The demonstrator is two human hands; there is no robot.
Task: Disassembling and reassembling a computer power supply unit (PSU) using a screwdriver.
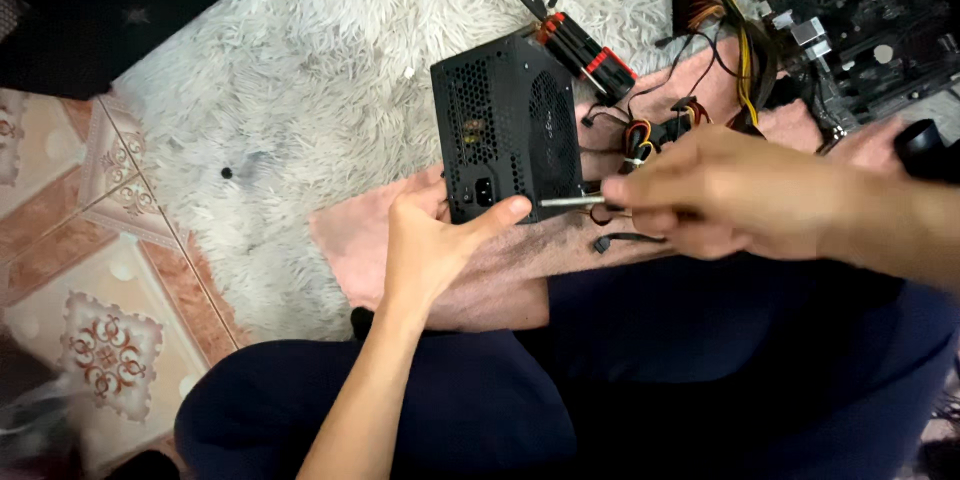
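Observation:
A black boxy computer power supply point(510, 125) with a perforated casing and a fan grille stands on a pink cloth point(345, 240) in front of me. My left hand point(435, 240) steadies it from below, thumb pressed against its lower corner. My right hand point(725, 195) grips a screwdriver point(570, 202), whose metal shaft points left at the power supply's lower right edge. Bundled yellow, red and black cables point(655, 130) trail from the box toward the right.
A red and black tool point(590, 52) with thin probes lies behind the box on a white shaggy rug point(300, 70). A motherboard point(860, 10) with cables sits at top right. Patterned floor tiles point(90, 280) are at left. My legs in dark trousers fill the bottom.

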